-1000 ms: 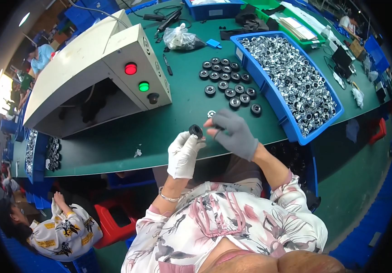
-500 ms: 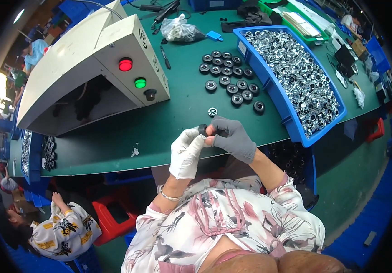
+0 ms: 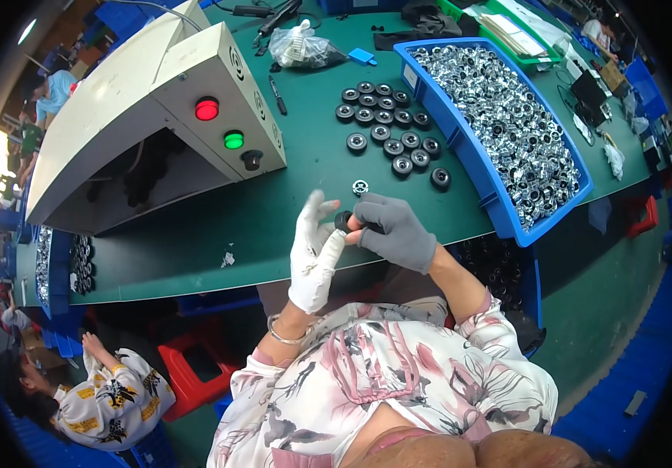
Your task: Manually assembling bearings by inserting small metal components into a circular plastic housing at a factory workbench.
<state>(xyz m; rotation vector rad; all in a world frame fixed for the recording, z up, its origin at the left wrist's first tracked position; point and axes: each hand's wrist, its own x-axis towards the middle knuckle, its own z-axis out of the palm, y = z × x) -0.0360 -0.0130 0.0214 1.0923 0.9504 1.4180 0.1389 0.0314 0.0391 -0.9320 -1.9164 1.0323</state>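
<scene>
At the worktop's (image 3: 180, 253) near edge, seemingly inspecting, your right fingers (image 3: 370, 212) pinch a black ring (image 3: 342, 221); spread left fingers (image 3: 308, 214) should steady it.

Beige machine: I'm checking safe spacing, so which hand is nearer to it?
Left. The white-gloved left hand is right of the beige machine, apart from it; the grey-gloved right hand is farther right.

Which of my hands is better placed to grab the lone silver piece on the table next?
Probably the left hand: its gloved fingers are open, though its thumb is close to the black ring. The right hand is nearer the silver piece, but its fingers are on that ring.
</scene>
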